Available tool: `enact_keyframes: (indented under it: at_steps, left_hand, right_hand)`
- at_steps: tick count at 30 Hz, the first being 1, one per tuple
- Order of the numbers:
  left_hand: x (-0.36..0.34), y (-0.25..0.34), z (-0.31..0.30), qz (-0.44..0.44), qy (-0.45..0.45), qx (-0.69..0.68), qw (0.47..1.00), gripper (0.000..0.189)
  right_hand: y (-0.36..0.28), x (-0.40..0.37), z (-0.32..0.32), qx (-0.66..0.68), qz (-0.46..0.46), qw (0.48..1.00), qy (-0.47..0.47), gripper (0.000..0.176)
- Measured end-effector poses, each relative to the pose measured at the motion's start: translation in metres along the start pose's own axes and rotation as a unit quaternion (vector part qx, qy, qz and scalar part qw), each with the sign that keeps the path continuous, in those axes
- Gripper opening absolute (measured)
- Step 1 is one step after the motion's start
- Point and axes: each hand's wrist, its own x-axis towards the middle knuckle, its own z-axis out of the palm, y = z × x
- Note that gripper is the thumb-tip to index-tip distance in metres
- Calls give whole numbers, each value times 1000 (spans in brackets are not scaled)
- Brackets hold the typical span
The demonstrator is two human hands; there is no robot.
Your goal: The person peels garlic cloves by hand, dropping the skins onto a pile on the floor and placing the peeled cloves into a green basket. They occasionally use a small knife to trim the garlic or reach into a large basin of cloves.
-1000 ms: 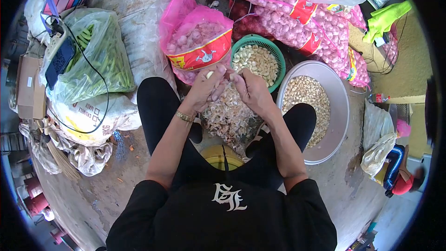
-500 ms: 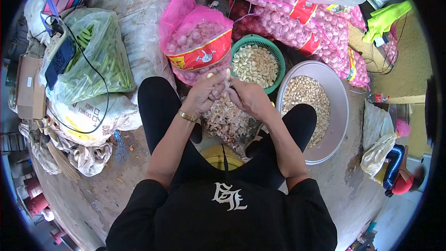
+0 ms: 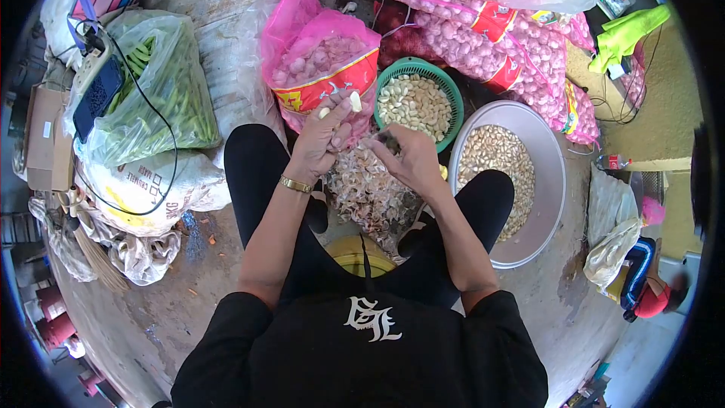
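My left hand (image 3: 320, 143), a gold watch at its wrist, is closed on pale peeled garlic cloves (image 3: 355, 101), one at the fingertips and another by the knuckles. To its right, my right hand (image 3: 411, 159) is curled, with something small and dark at its fingers that I cannot make out. Both hands are above a heap of papery garlic skins (image 3: 370, 196) between my legs. Just beyond them stand a green basket (image 3: 458, 106) of peeled cloves and an open pink mesh bag (image 3: 283, 45) of garlic bulbs.
A large pale basin (image 3: 550, 181) of unpeeled-looking cloves stands by my right knee. Full garlic sacks (image 3: 529, 53) are stacked behind. On the left are a plastic bag of green pods (image 3: 177, 106), a phone (image 3: 98, 98) with a cable, and a broom (image 3: 102, 261). Another person (image 3: 653, 298) is far right.
My hands have moved apart from each other. The left now shows a peeled clove raised at its fingertips, while the right has shifted slightly down and right, over the skins.
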Motion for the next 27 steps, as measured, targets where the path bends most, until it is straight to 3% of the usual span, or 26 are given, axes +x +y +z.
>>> enact_keyframes:
  at_steps: [2, 5, 15, 20, 27]
  left_hand:
    - [-2, -4, 8, -2, 13, 1, 1000, 26]
    - [-1, -13, 7, 0, 35, 29, 999, 27]
    - [4, -28, 8, 86, 83, 122, 985, 25]
    - [2, -31, 15, 107, 88, 121, 983, 25]
    - [-1, -32, 17, 116, 90, 146, 978, 26]
  right_hand:
    - [-7, 6, 2, 125, 68, 984, 109, 12]
    - [-16, 16, 3, 201, 98, 963, 152, 12]
    - [0, 13, 9, 144, 47, 979, 134, 15]
    - [9, 10, 15, 77, 8, 988, 131, 28]
    - [7, 13, 14, 60, 15, 991, 121, 24]
